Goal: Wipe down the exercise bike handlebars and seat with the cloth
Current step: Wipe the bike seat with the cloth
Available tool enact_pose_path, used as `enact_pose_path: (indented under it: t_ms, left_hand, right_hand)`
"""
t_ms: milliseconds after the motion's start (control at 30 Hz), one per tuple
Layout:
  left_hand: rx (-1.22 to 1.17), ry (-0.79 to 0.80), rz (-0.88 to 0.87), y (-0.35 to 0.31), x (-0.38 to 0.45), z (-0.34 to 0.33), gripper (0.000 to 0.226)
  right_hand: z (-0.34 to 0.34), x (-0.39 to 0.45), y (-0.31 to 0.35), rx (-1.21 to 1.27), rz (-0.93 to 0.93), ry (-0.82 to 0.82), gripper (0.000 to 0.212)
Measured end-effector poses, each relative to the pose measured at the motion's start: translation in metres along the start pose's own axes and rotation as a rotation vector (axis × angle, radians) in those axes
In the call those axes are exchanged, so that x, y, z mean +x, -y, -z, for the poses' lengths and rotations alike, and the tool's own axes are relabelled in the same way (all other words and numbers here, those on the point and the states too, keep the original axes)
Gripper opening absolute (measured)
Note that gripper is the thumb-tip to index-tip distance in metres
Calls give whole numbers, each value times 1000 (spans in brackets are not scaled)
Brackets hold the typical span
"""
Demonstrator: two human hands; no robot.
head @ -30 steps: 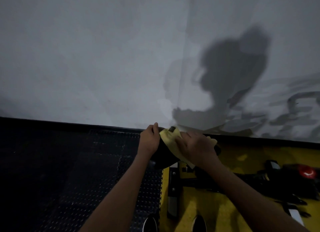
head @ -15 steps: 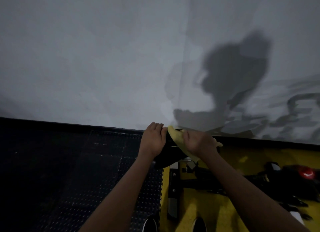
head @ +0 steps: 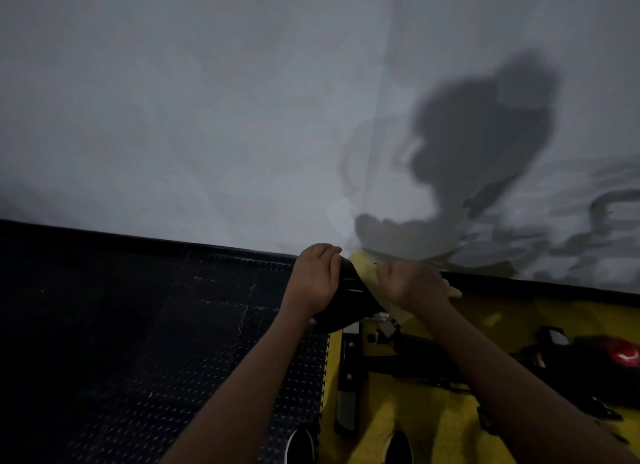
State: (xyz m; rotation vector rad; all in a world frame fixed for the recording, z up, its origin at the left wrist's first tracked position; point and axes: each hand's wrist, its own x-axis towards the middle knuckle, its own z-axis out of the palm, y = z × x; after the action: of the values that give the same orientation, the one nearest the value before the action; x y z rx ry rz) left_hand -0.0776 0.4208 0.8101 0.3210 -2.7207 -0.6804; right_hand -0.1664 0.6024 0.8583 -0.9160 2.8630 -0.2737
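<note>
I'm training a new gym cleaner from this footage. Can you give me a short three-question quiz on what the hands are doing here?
1. True or false: the yellow cloth lies on the floor.
2. Which hand holds the cloth? A) left hand B) right hand
3. Fill in: the left hand steadies the black ____.

Key: 1 false, it is draped over the seat under the right hand; 2 B; 3 seat.
</note>
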Motion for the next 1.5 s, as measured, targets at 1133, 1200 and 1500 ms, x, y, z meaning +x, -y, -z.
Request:
enact_pose_path:
  t_ms: [1133,1200,1500]
  left_hand:
    - [-63,14,30,4,-2,-3,46]
    - [-57,0,30,2,-1,-2,43]
    - [-54,-6,-18,2,-1,0,45]
  right_hand:
    - [-14,-52,-45,12,185,-140,48]
    - [-4,-37,-36,57,27,-111,50]
    - [-19,-11,25,49,171,-149,28]
